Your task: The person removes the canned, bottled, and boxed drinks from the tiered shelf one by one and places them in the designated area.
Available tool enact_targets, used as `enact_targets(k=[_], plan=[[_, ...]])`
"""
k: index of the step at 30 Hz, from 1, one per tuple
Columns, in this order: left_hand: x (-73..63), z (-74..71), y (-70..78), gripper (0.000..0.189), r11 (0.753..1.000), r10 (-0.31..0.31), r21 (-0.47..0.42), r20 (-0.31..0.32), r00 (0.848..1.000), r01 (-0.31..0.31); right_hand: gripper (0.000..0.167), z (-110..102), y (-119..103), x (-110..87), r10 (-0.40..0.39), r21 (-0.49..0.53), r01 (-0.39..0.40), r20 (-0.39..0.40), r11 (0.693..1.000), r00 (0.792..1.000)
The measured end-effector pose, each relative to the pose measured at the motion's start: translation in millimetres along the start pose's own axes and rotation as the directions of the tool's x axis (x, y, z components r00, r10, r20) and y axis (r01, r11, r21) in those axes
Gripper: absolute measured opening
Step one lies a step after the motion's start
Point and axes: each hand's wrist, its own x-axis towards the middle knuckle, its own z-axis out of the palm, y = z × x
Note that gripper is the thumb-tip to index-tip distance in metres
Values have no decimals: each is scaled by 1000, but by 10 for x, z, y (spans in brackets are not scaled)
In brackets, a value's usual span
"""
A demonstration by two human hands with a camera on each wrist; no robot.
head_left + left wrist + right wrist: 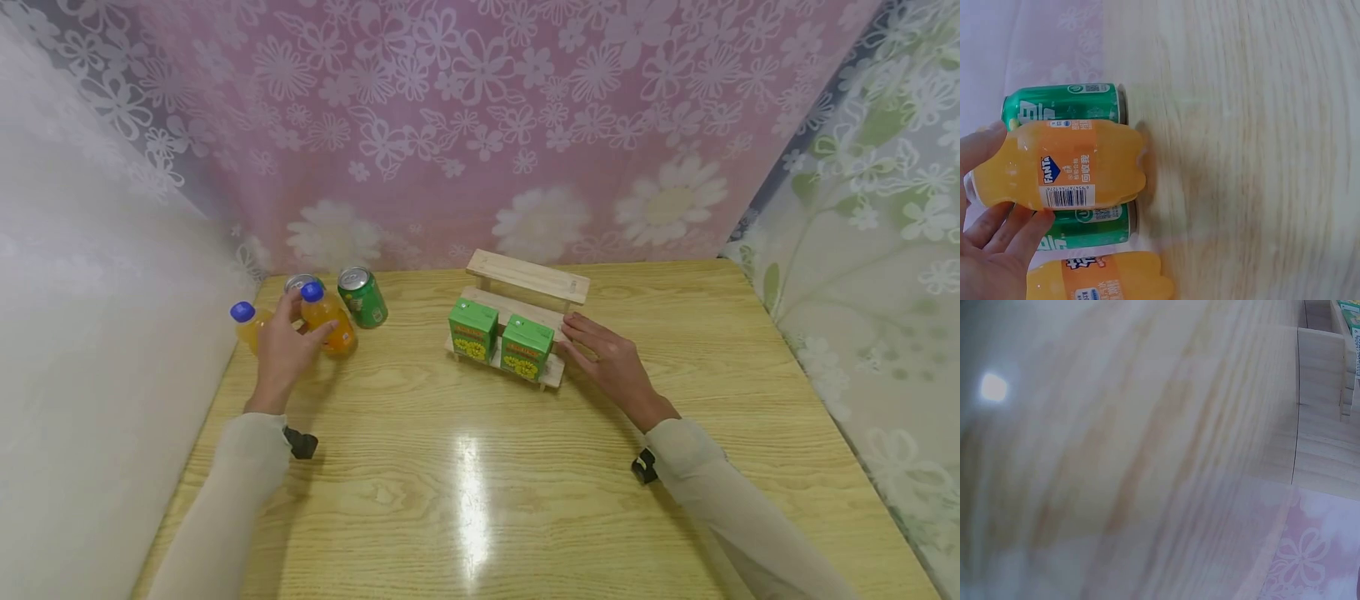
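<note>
My left hand [279,360] holds an orange Fanta bottle [339,335] with a blue cap, thumb on one side and fingers on the other. In the left wrist view the bottle's [1097,165] label and barcode show; I cannot tell whether its base touches the table. My right hand [617,371] touches the right end of a small stepped wooden shelf [528,277], fingers fairly straight; the right wrist view does not show this hand. Two green drink cartons [472,332] stand side by side on the shelf's lowest step.
Beside the held bottle stand a green can [365,304] and another can [300,282], mostly hidden behind it. A second orange bottle [244,323] is at the left table edge, partly behind my left hand. A floral pink curtain [465,150] hangs behind the wooden table [390,492].
</note>
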Motion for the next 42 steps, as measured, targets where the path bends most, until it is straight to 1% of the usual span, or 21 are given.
enact_targets(k=[9, 17, 21, 24, 29, 36, 42], plan=[[-23, 82, -23, 80, 1000, -12, 22, -51, 999, 13, 42, -6, 3, 2, -3, -3, 3, 4, 1000, 1000], [-42, 121, -15, 78, 999, 23, 40, -92, 996, -19, 39, -21, -10, 13, -2, -5, 2, 2, 1000, 1000], [-56, 127, 0, 79, 999, 34, 22, -105, 994, -32, 41, -4, 4, 6, -1, -4, 1, 2, 1000, 1000], [-55, 126, 21, 82, 998, 58, 6, -130, 990, -58, 43, 6, 13, -2, 0, -7, 0, 4, 1000, 1000], [-47, 106, 98, 84, 994, 110, -4, -175, 978, -113, 42, -9, 7, -4, -4, -17, 4, 11, 1000, 1000], [-54, 38, 215, 77, 987, 160, 4, -186, 969, -163, 42, -6, 14, -7, -2, -19, 2, 16, 1000, 1000], [-3, -28, 308, 74, 977, 211, 30, -203, 956, -210, 41, -12, 3, -3, 3, -17, -3, 15, 1000, 1000]])
